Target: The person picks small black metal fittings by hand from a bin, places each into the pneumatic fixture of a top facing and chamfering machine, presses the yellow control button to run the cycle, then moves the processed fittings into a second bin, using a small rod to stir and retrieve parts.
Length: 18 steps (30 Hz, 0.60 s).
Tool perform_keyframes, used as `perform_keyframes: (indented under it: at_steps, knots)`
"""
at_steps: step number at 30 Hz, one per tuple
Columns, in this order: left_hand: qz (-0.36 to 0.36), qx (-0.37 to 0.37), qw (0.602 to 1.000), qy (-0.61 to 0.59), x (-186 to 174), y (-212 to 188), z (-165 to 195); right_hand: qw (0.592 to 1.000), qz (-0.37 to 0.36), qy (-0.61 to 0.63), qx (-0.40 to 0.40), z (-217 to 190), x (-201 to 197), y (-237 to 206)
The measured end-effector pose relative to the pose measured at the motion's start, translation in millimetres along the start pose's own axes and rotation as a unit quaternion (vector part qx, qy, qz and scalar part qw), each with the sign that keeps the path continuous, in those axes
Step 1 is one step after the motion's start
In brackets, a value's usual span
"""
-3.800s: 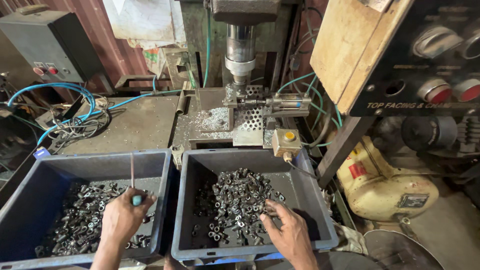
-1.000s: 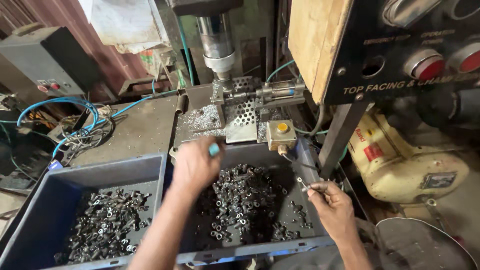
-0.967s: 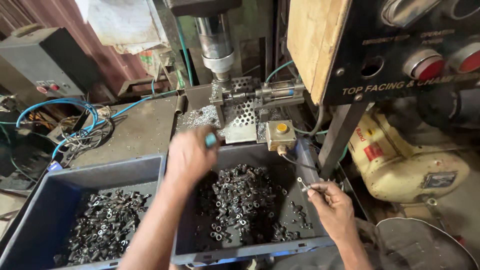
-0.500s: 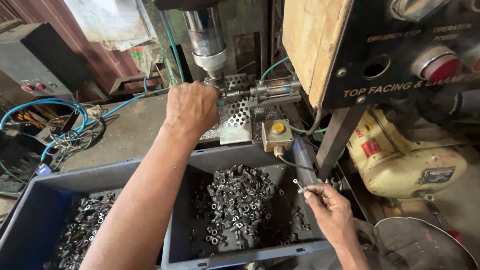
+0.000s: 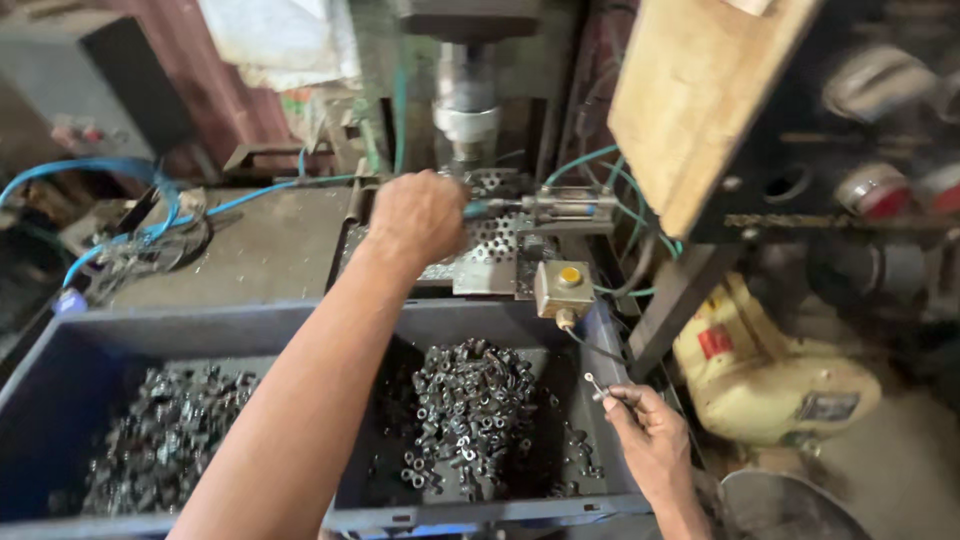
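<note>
My left hand (image 5: pixel 420 215) is stretched forward to the fixture under the machine spindle (image 5: pixel 465 115). It is closed around a thin tool with a teal handle (image 5: pixel 476 210), whose tip points at the clamp over the perforated metal plate (image 5: pixel 490 255). My right hand (image 5: pixel 650 440) hovers at the right rim of the dark bin (image 5: pixel 500 318) and pinches a small metal piece (image 5: pixel 592 381) between its fingertips. The bin holds a heap of small dark metal nuts (image 5: pixel 465 420). What lies under my left palm is hidden.
A second bin (image 5: pixel 60 360) of similar parts stands to the left. A box with a yellow button (image 5: pixel 563 287) sits by the plate. Blue hoses (image 5: pixel 110 170) lie at the back left. A wooden board (image 5: pixel 700 90), a control panel (image 5: pixel 890 110) and a yellow motor (image 5: pixel 770 375) crowd the right.
My left hand has risen from above the right bin forward to the fixture under the spindle, carrying the teal-handled tool. My right hand has stayed by the bin's right rim.
</note>
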<state>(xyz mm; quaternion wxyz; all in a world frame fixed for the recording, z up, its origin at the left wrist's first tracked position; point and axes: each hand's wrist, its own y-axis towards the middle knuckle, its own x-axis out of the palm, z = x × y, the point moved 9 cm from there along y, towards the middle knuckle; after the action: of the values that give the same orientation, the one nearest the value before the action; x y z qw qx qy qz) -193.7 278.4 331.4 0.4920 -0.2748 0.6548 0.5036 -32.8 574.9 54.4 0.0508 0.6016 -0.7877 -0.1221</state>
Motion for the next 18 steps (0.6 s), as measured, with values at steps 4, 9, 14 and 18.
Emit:
perform_keyframes:
  at_steps: [4,9,14,18]
  knots:
    - [0.007,-0.051,0.994,-0.093,13,0,-26,1.000,0.004,-0.005,0.008,5,1,5]
    - [0.081,-0.095,0.957,-0.263,38,-39,-71,1.000,0.011,-0.025,0.002,-5,1,6]
    - [0.087,-0.140,0.908,-0.386,98,-158,-86,0.997,0.022,-0.075,0.015,-22,2,4]
    - [0.034,-0.186,0.902,-0.388,133,-211,-84,0.988,0.054,0.090,0.114,-28,26,13]
